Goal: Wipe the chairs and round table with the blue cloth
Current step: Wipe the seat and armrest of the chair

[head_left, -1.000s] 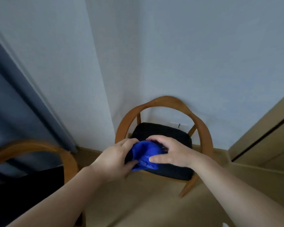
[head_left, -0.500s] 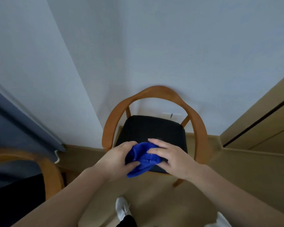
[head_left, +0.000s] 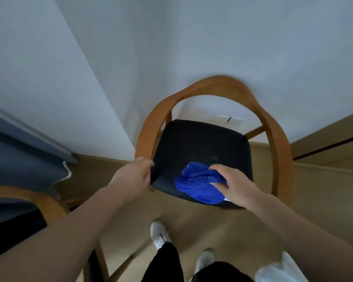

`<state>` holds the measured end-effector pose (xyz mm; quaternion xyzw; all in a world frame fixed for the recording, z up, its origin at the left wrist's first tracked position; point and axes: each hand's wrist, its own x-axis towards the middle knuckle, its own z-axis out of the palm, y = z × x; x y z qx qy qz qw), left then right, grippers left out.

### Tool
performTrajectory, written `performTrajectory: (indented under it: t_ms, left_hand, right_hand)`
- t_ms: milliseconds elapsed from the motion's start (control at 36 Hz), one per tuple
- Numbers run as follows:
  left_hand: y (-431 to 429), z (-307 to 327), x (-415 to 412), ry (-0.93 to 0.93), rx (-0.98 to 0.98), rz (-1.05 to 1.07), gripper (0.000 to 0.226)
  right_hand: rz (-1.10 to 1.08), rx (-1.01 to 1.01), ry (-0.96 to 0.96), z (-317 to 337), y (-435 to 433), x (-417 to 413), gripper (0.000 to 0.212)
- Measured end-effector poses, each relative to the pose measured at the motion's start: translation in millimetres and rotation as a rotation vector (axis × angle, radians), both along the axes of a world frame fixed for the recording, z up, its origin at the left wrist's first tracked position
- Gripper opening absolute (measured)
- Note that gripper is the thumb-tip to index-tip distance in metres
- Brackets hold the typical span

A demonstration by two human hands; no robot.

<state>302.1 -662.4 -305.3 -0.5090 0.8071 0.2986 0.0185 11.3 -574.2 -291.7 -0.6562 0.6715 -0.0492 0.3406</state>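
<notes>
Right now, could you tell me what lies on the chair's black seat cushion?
A crumpled blue cloth lies near the front edge of the black seat cushion, gripped by the right hand. The cushion surface beneath the cloth is hidden.

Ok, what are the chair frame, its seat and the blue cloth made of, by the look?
Chair frame: looks like bent wood, warm brown with a smooth satin sheen. Seat: matte black upholstery, probably woven fabric, though leatherette can't be ruled out. Blue cloth: soft pile textile, likely microfibre or terry, since it bunches in limp folds with a fuzzy surface.
</notes>
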Motion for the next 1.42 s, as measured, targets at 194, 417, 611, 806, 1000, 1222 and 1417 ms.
performTrajectory:
  t_ms: [194, 417, 611, 806, 1000, 1222, 1417]
  left_hand:
    - [-34, -44, -9, -0.061, -0.053, 0.134, 0.028]
    - [-73, -110, -28, -0.125, -0.129, 0.3, 0.046]
    - [-73, -163, -36, -0.15, -0.229, 0.332, 0.053]
    - [-71, -175, -36, -0.096, -0.332, 0.313, 0.053]
    - [-70, -176, -34, -0.098, -0.364, 0.318, 0.051]
    - [-71, -175, -35, -0.091, -0.389, 0.339, 0.052]
    - [-68, -176, -32, -0.073, -0.37, 0.342, 0.054]
  right_hand:
    - [-0.092, 0.093, -0.074, -60, -37, -6, 0.035]
    - [-0.054, 0.265, -0.228, -128, -109, -3, 0.043]
    - [0.174, 0.427, -0.167, -193, -195, 3, 0.057]
    - [0.245, 0.266, -0.005, -243, -242, 21, 0.065]
    - [0.302, -0.003, 0.285, -268, -222, 27, 0.067]
    - [0.419, 0.09, 0.555, -308, -178, 39, 0.114]
    - [0.397, -0.034, 0.54, -325, -200, 29, 0.082]
